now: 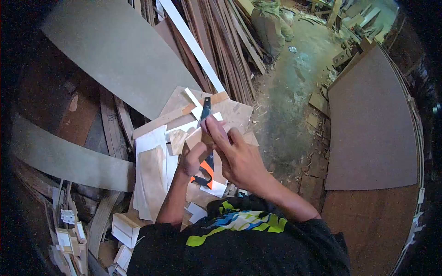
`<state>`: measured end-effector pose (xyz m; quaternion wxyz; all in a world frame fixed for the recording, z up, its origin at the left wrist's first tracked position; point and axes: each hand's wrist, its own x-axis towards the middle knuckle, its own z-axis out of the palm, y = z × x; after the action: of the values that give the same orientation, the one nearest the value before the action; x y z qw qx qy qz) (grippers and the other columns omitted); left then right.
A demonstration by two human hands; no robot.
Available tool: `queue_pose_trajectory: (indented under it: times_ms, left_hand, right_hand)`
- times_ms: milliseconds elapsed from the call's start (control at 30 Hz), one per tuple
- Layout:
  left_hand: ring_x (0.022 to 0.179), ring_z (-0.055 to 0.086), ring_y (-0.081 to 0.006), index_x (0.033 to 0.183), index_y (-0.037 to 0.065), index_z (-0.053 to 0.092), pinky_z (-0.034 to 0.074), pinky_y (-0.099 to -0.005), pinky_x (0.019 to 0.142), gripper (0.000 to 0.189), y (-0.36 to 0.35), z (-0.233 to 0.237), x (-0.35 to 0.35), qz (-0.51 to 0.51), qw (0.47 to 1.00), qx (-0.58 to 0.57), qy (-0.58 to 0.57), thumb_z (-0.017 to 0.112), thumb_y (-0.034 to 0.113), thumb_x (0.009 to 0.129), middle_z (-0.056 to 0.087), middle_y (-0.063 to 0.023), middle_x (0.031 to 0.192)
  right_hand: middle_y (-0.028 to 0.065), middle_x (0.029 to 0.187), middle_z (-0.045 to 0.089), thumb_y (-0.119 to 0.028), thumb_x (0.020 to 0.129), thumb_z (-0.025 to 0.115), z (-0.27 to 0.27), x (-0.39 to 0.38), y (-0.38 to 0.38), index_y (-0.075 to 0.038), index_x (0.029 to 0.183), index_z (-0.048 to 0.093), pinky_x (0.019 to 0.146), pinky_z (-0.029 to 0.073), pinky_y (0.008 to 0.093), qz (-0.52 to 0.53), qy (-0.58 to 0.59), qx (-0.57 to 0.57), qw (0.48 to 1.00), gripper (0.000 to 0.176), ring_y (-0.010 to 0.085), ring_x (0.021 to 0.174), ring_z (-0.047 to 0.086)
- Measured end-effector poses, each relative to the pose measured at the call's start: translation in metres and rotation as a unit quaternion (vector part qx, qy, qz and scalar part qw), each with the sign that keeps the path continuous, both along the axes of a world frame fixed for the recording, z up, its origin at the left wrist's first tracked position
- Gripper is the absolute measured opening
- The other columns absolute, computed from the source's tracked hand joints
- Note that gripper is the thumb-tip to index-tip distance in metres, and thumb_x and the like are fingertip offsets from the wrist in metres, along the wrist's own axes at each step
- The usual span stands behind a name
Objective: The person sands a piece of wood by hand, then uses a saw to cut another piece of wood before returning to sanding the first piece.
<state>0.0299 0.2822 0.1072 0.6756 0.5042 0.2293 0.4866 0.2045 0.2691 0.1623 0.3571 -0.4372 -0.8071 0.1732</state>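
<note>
Both of my hands are close together over a cluttered work surface. My left hand [195,158] is closed around the lower left part of a small wooden piece [194,138]. Against the right side of that piece, my right hand [235,156] has its fingers bent, with the index finger pointing up and forward; a thin brownish strip or sheet seems pinched there, too small to name. Beneath the hands lies a handsaw with an orange and black handle [203,175] and a dark blade [206,106], its middle hidden by the hands. White and tan offcuts [152,172] lie around it.
A large grey sheet [119,50] slants across the upper left. Long wooden strips [216,46] are stacked at the top. Large panels [373,124] lean at the right beside a floor strip [287,110] with scraps. Small wooden pieces [126,228] are at the lower left.
</note>
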Motion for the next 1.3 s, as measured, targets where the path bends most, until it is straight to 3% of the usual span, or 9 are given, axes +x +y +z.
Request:
queue_pose_trajectory:
  times_ms: [433,500,600,700,733,1000,1100,1133,1300]
  left_hand:
    - [0.126,0.051,-0.0225,0.143,-0.003,0.037,0.041,-0.0361,0.106,0.059,-0.011,0.014,0.006,0.053,0.998,0.005,0.039,0.039,0.009,0.085,0.048,-0.0154,0.14]
    - [0.102,0.056,-0.0195,0.136,-0.008,0.043,0.043,-0.0347,0.098,0.06,-0.005,0.011,-0.005,0.039,0.997,-0.019,0.069,0.042,0.019,0.082,0.058,-0.0144,0.112]
    - [0.086,0.053,-0.017,0.129,-0.012,0.048,0.041,-0.0349,0.096,0.064,-0.009,0.012,-0.002,0.042,0.994,0.03,0.098,0.047,0.027,0.078,0.052,-0.0081,0.081]
    - [0.087,0.054,-0.0179,0.119,-0.011,0.053,0.041,-0.0365,0.096,0.056,-0.014,0.01,0.01,0.049,0.99,0.07,0.108,0.049,0.024,0.075,0.053,-0.0086,0.083]
    - [0.088,0.054,-0.0199,0.108,-0.007,0.054,0.04,-0.0384,0.097,0.045,-0.015,0.003,0.012,0.05,0.991,0.072,0.103,0.05,0.022,0.073,0.053,-0.0085,0.084]
    - [0.086,0.057,-0.0173,0.13,-0.004,0.049,0.047,-0.0333,0.082,0.054,-0.024,0.013,0.027,0.071,0.953,0.197,0.219,0.054,0.024,0.085,0.054,-0.0052,0.087]
    - [0.086,0.057,-0.0172,0.132,-0.004,0.048,0.047,-0.0335,0.081,0.059,-0.032,-0.003,0.031,0.001,0.995,0.044,0.088,0.052,0.04,0.093,0.058,-0.0058,0.093]
    - [0.091,0.06,-0.0195,0.134,-0.004,0.046,0.049,-0.0341,0.083,0.081,-0.03,-0.002,0.031,-0.058,0.996,0.024,0.066,0.042,0.066,0.093,0.062,-0.0102,0.102]
    - [0.09,0.067,-0.0337,0.134,-0.009,0.042,0.054,-0.0436,0.081,0.106,-0.034,0.01,0.042,-0.027,0.975,-0.2,-0.094,0.027,0.083,0.083,0.064,-0.0238,0.101]
  right_hand:
    - [0.0187,0.099,0.053,-0.007,0.078,0.065,-0.003,0.007,-0.017,-0.025,0.154,0.023,0.063,0.052,0.0497,0.024,-0.003,-0.037,0.999,0.089,0.041,0.077,0.062]
    - [0.0185,0.091,0.053,-0.004,0.08,0.062,-0.01,0.022,-0.025,-0.023,0.152,0.032,0.065,0.051,0.0466,0.029,0.051,-0.073,0.996,0.08,0.0396,0.079,0.061]
    - [0.0227,0.124,0.059,-0.001,0.095,0.048,0.001,0.048,-0.017,0.001,0.144,0.041,0.096,0.044,0.0387,-0.047,0.136,-0.014,0.989,0.049,0.0314,0.107,0.059]
    - [0.021,0.139,0.051,-0.005,0.1,0.042,0.003,0.06,-0.012,0.003,0.144,0.039,0.107,0.036,0.0357,-0.06,0.219,-0.004,0.974,0.045,0.028,0.126,0.052]
    - [0.021,0.132,0.057,0.001,0.096,0.045,-0.004,0.062,-0.009,-0.003,0.146,0.039,0.093,0.045,0.0357,-0.066,0.195,0.054,0.977,0.051,0.0332,0.105,0.061]
    - [0.0257,0.133,0.052,0.001,0.094,0.048,-0.024,0.055,-0.033,-0.002,0.148,0.033,0.096,0.045,0.0398,-0.011,0.162,-0.003,0.987,0.056,0.0382,0.115,0.057]
    - [0.0252,0.117,0.057,0.003,0.091,0.051,-0.026,0.046,-0.04,-0.002,0.149,0.031,0.089,0.048,0.0408,0.012,0.162,-0.007,0.987,0.061,0.0392,0.104,0.059]
    - [0.0229,0.107,0.056,0.003,0.088,0.054,-0.03,0.046,-0.041,-0.003,0.149,0.031,0.081,0.05,0.0409,0.006,0.147,-0.004,0.989,0.065,0.038,0.095,0.06]
    - [0.0168,0.092,0.054,0.002,0.082,0.06,-0.033,0.05,-0.04,-0.008,0.149,0.035,0.064,0.053,0.0407,-0.021,0.106,0.048,0.993,0.072,0.0324,0.076,0.062]
